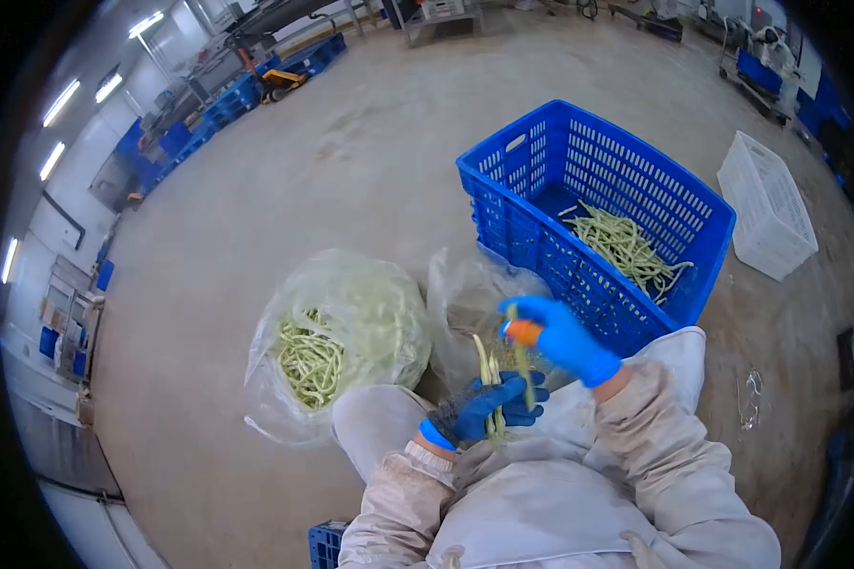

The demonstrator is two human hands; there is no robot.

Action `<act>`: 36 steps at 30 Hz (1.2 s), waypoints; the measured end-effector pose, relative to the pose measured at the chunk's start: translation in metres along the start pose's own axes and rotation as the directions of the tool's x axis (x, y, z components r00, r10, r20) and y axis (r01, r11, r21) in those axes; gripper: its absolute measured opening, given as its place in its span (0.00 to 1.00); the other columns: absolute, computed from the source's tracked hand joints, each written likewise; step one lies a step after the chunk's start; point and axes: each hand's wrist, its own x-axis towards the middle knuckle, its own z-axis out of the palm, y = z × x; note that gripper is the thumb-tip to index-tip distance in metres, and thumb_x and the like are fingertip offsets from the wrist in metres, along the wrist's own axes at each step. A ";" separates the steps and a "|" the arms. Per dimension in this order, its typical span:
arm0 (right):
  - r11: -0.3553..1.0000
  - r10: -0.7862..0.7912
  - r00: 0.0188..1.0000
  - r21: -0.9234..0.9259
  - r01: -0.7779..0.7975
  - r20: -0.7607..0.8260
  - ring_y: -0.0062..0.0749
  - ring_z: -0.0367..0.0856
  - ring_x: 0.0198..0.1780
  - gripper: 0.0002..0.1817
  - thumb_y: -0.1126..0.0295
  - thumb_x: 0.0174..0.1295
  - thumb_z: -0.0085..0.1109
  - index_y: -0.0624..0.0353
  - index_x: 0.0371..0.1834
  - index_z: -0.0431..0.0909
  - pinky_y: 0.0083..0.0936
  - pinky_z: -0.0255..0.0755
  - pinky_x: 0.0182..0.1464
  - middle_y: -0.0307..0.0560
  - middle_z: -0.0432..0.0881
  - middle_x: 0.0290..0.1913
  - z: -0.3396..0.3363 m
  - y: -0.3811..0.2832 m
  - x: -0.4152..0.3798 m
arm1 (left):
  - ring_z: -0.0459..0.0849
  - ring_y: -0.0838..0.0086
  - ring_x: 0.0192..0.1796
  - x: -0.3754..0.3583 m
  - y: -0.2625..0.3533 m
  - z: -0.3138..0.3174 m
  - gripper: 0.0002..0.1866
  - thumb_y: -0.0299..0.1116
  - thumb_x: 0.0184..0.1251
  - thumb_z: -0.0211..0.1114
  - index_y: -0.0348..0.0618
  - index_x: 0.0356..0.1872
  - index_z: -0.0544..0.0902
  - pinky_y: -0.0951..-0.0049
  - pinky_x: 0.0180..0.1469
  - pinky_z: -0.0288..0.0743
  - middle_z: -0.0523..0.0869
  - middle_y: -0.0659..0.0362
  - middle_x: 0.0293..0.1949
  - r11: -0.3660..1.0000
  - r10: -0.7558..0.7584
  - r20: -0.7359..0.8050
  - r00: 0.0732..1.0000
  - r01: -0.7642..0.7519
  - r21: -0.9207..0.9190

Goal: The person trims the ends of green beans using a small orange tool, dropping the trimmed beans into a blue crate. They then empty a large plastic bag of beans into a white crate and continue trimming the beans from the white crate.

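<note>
My left hand (491,410), in a dark blue glove, is closed around a few pale green beans (487,365) that stand up out of the fist above my lap. Just above it, my right hand (560,337), in a bright blue glove, grips a small tool with an orange handle (523,331); motion blur hides its working end. A green strip, seemingly another bean (524,372), runs down from the right hand toward the left one. To the left, a clear plastic bag (380,313) on the floor holds many long green beans (310,362).
A blue slatted crate (579,270) with more beans (626,245) stands ahead to the right. Beyond it is a white crate (769,204). Another clear bag (460,289) lies between my knees and the blue crate. A yellow pallet jack (280,81) is far off.
</note>
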 end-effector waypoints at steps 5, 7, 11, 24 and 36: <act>0.284 -0.754 0.615 -0.959 -0.009 -0.229 0.34 0.76 0.43 0.17 0.75 0.58 0.53 0.61 0.52 0.72 0.26 0.71 0.45 0.50 0.76 0.47 -0.113 -0.066 0.027 | 0.80 0.74 0.41 -0.009 0.007 -0.012 0.24 0.42 0.68 0.53 0.40 0.61 0.68 0.72 0.45 0.76 0.80 0.54 0.49 0.968 0.076 -0.101 0.992 -0.049 0.247; 0.397 -0.652 0.738 -0.908 0.138 -0.173 0.38 0.76 0.44 0.18 0.76 0.57 0.53 0.60 0.52 0.72 0.28 0.71 0.46 0.53 0.75 0.49 -0.097 -0.083 0.018 | 0.81 0.76 0.37 -0.004 0.014 -0.010 0.23 0.43 0.68 0.54 0.41 0.59 0.69 0.75 0.41 0.76 0.81 0.55 0.46 0.894 0.114 -0.133 0.985 -0.043 0.446; 0.727 -0.262 0.919 -0.566 0.389 0.295 0.46 0.77 0.41 0.17 0.74 0.55 0.53 0.57 0.50 0.73 0.35 0.71 0.42 0.53 0.76 0.44 -0.024 -0.063 -0.019 | 0.78 0.80 0.29 0.004 0.018 0.012 0.21 0.45 0.66 0.56 0.43 0.55 0.74 0.78 0.32 0.74 0.83 0.58 0.40 0.832 0.063 -0.299 0.952 0.115 0.542; 0.797 -0.001 0.966 -0.583 0.156 0.257 0.49 0.78 0.35 0.09 0.72 0.58 0.54 0.59 0.41 0.76 0.34 0.71 0.36 0.54 0.79 0.34 -0.004 -0.027 -0.042 | 0.81 0.76 0.34 -0.005 -0.006 -0.006 0.19 0.41 0.63 0.60 0.43 0.52 0.76 0.74 0.37 0.74 0.84 0.56 0.38 0.325 0.547 -0.161 0.821 -0.031 0.945; 0.959 0.245 0.969 0.148 -0.243 0.007 0.23 0.76 0.31 0.07 0.77 0.58 0.52 0.61 0.38 0.77 0.21 0.72 0.34 0.41 0.78 0.29 0.007 -0.001 -0.048 | 0.81 0.65 0.48 0.006 -0.011 0.002 0.18 0.36 0.67 0.55 0.39 0.54 0.74 0.66 0.51 0.73 0.81 0.54 0.48 0.480 0.660 -0.193 0.727 -0.210 0.852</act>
